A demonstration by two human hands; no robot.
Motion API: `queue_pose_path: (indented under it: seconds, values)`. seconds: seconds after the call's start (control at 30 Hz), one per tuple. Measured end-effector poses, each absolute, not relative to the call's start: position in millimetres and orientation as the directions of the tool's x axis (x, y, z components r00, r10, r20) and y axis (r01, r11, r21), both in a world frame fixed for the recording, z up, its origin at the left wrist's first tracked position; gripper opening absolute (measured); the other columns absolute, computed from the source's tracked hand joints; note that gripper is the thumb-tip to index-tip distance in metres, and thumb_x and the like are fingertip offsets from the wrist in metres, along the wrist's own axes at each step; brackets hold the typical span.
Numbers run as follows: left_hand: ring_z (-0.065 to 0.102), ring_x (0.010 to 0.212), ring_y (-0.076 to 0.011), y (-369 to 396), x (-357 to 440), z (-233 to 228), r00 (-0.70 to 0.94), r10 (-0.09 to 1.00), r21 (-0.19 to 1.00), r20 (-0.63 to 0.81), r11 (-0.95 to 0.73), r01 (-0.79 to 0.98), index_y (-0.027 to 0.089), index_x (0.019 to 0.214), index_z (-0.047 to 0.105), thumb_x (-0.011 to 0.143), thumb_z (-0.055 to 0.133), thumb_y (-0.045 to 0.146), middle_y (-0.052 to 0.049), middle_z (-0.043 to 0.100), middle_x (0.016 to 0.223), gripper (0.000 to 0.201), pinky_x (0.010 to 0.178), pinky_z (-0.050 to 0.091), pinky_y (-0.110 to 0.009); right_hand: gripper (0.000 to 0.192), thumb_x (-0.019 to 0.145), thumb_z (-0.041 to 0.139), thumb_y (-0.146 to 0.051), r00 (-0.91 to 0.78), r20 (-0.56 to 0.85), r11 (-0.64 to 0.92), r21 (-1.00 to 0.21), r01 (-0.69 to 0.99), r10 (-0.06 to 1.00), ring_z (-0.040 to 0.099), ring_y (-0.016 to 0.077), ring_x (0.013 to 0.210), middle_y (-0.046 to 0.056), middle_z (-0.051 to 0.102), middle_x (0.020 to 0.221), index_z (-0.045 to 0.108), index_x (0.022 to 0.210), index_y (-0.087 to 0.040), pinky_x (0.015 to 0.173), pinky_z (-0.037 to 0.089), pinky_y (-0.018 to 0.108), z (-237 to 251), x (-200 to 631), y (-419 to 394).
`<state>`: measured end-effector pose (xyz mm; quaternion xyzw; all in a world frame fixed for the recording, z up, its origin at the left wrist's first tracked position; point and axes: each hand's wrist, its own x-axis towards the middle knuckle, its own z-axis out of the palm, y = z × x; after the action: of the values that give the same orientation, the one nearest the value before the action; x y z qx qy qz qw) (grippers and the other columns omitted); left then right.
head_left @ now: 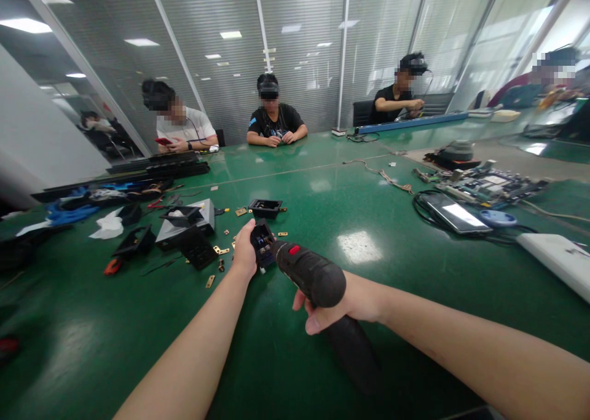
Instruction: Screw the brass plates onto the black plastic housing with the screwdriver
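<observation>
My left hand point(245, 248) is closed around the left side of a small black plastic housing point(262, 238) that has metal terminals inside. In my right hand point(329, 312) is a black cordless screwdriver point(318, 275) with a red switch on top. Its front end points at the housing; whether the bit touches a screw is hidden. Beyond the housing lies another open black box point(266, 208). Several small brass plates point(221, 250) are scattered left of my left hand, beside a flat black plastic part point(197, 246).
A grey box point(207, 217), black frames point(136, 240) and blue cloth or cables point(69, 212) crowd the left. On the right lie a phone point(456, 212) with a black cable, circuit boards point(493, 185) and a white case point(557, 263). Several people sit across the green table point(295, 358).
</observation>
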<state>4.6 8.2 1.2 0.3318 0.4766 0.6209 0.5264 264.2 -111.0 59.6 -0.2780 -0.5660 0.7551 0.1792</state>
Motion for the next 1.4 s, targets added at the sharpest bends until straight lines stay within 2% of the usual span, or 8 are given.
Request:
queue_pose_path:
  seconds: [0.4, 0.83, 0.9, 0.97, 1.03, 1.1, 1.3, 1.4]
  values:
    - [0.079, 0.071, -0.0288, 8.2, 4.2, 1.0, -0.212, 0.973, 0.94, -0.086, 0.009, -0.34, 0.021, 0.09, 0.077, 0.08, 0.086, 0.077, -0.012, 0.082, 0.079, 0.057, 0.069, 0.067, -0.04, 0.057, 0.064, 0.12, -0.043, -0.797, -0.155, -0.183, -0.981, 0.057, 0.584, 0.072, 0.0197, 0.077, -0.003, 0.075, 0.083, 0.075, 0.092, -0.022, 0.077, 0.056, 0.035, 59.1, 265.0, -108.3]
    - [0.078, 0.07, -0.028, 7.2, 5.3, 1.9, -0.223, 0.971, 0.941, -0.083, 0.003, -0.338, 0.022, 0.09, 0.075, 0.083, 0.086, 0.077, -0.011, 0.082, 0.079, 0.056, 0.07, 0.066, -0.039, 0.059, 0.068, 0.12, -0.044, -0.735, -0.129, -0.001, -0.985, 0.172, 0.665, 0.067, 0.0222, 0.087, -0.001, 0.072, 0.092, 0.071, 0.094, -0.023, 0.08, 0.054, 0.037, 58.7, 269.1, -107.2]
    - [0.079, 0.071, -0.0286, 6.2, 5.7, 3.2, -0.22, 0.971, 0.941, -0.09, 0.01, -0.339, 0.022, 0.09, 0.075, 0.083, 0.086, 0.077, -0.011, 0.082, 0.079, 0.056, 0.07, 0.066, -0.04, 0.062, 0.068, 0.12, -0.046, -0.726, -0.116, 0.01, -0.986, 0.167, 0.678, 0.071, 0.0249, 0.091, -0.001, 0.075, 0.096, 0.076, 0.106, -0.023, 0.084, 0.057, 0.04, 57.1, 269.5, -109.1]
    - [0.079, 0.072, -0.0287, 5.1, 5.7, 4.6, -0.214, 0.973, 0.943, -0.09, 0.014, -0.333, 0.022, 0.09, 0.076, 0.083, 0.086, 0.077, -0.011, 0.082, 0.08, 0.056, 0.071, 0.067, -0.04, 0.082, 0.067, 0.12, -0.046, -0.664, -0.064, 0.052, -0.987, 0.154, 0.745, 0.076, 0.0302, 0.101, 0.003, 0.08, 0.109, 0.077, 0.133, -0.024, 0.093, 0.06, 0.046, 54.9, 269.3, -113.0]
    - [0.079, 0.073, -0.0284, 4.0, 5.4, 5.7, -0.211, 0.974, 0.948, -0.079, 0.008, -0.319, 0.022, 0.09, 0.076, 0.083, 0.086, 0.077, -0.011, 0.083, 0.08, 0.057, 0.072, 0.068, -0.04, 0.117, 0.065, 0.119, -0.046, -0.571, 0.019, 0.121, -0.982, 0.142, 0.821, 0.079, 0.0361, 0.113, 0.008, 0.083, 0.126, 0.063, 0.165, -0.025, 0.101, 0.061, 0.052, 53.4, 267.9, -118.6]
    - [0.08, 0.074, -0.028, 3.5, 4.9, 6.2, -0.208, 0.976, 0.952, -0.064, -0.002, -0.305, 0.022, 0.089, 0.077, 0.083, 0.087, 0.079, -0.01, 0.083, 0.08, 0.058, 0.073, 0.069, -0.04, 0.138, 0.066, 0.117, -0.046, -0.513, 0.081, 0.172, -0.976, 0.132, 0.854, 0.08, 0.0385, 0.115, 0.012, 0.082, 0.136, 0.046, 0.182, -0.026, 0.103, 0.061, 0.055, 53.7, 265.9, -124.7]
    - [0.08, 0.073, -0.0287, 6.4, 3.5, 3.5, -0.21, 0.976, 0.949, -0.055, -0.014, -0.315, 0.021, 0.087, 0.077, 0.083, 0.089, 0.079, -0.012, 0.083, 0.08, 0.059, 0.073, 0.069, -0.04, 0.139, 0.075, 0.11, -0.039, -0.466, 0.124, 0.237, -0.953, 0.191, 0.876, 0.078, 0.0316, 0.088, 0.005, 0.082, 0.113, 0.034, 0.191, -0.032, 0.087, 0.059, 0.048, 58.7, 266.3, -131.5]
    - [0.08, 0.071, -0.0289, 8.0, 2.7, 2.4, -0.219, 0.973, 0.943, -0.071, -0.007, -0.333, 0.021, 0.086, 0.076, 0.084, 0.089, 0.077, -0.011, 0.082, 0.078, 0.058, 0.071, 0.068, -0.04, 0.123, 0.073, 0.11, -0.036, -0.44, 0.135, 0.222, -0.963, 0.153, 0.888, 0.078, 0.0325, 0.095, 0.003, 0.082, 0.11, 0.05, 0.181, -0.032, 0.094, 0.06, 0.051, 55.0, 269.5, -125.2]
